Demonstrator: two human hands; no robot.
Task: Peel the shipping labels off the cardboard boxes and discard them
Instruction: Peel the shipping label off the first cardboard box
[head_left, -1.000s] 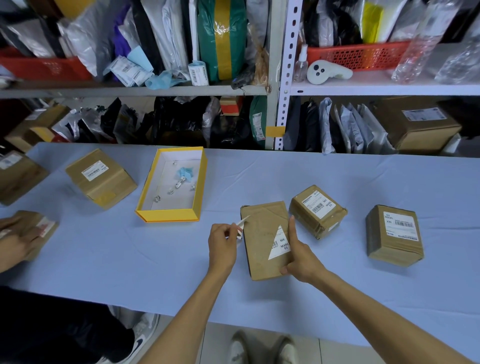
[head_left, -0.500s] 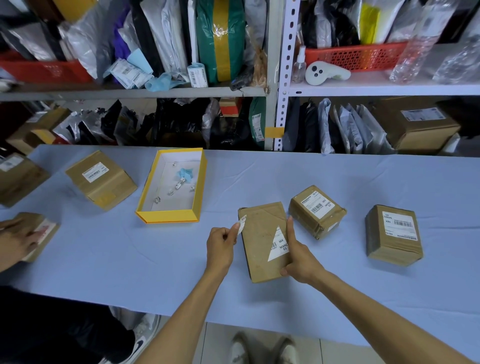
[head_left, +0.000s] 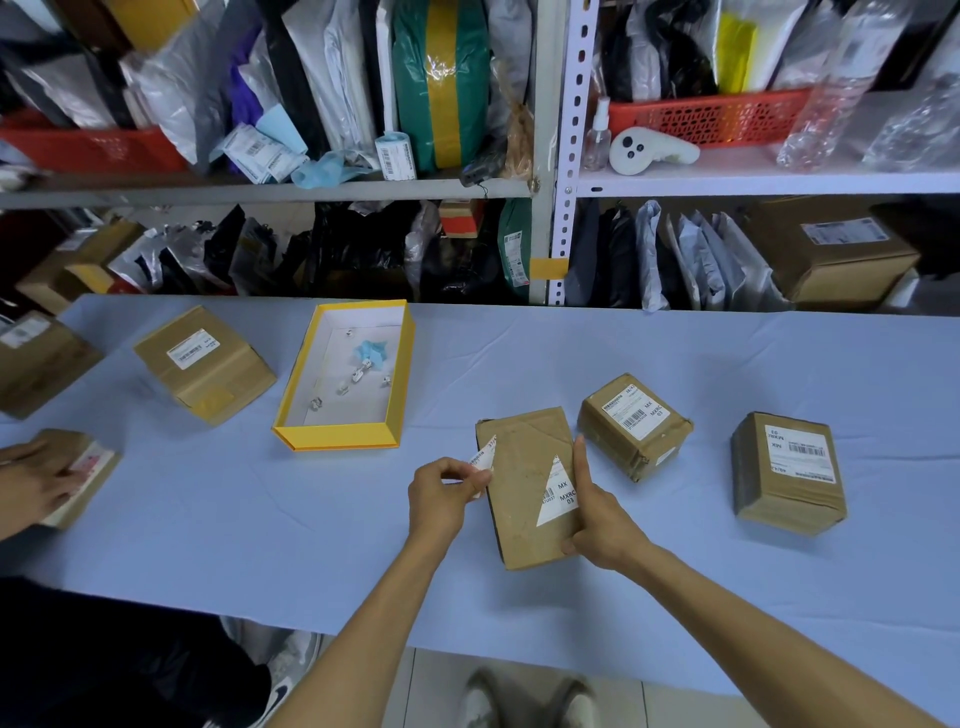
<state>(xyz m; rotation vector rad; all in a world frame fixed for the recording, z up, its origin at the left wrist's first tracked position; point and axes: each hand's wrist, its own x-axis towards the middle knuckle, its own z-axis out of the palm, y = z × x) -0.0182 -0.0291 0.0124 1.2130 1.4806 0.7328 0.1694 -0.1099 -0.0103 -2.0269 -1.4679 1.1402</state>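
A flat cardboard box (head_left: 524, 483) lies in front of me on the blue table. A triangular remnant of its white shipping label (head_left: 558, 491) still sticks to its top. My left hand (head_left: 441, 493) pinches a torn strip of label (head_left: 483, 457) at the box's left edge. My right hand (head_left: 597, 514) grips the box's right side, thumb lying along the top edge. To the right stand two labelled boxes, one close (head_left: 634, 423) and one farther off (head_left: 789, 473).
A yellow open tray (head_left: 291, 426) with small label scraps sits left of centre. More labelled boxes (head_left: 205, 364) lie at the left, where another person's hand (head_left: 31, 480) rests on a box. Shelves packed with parcels run behind the table.
My left hand has drawn the torn label strip slightly down and toward the box's left edge. My right hand keeps its hold on the box.
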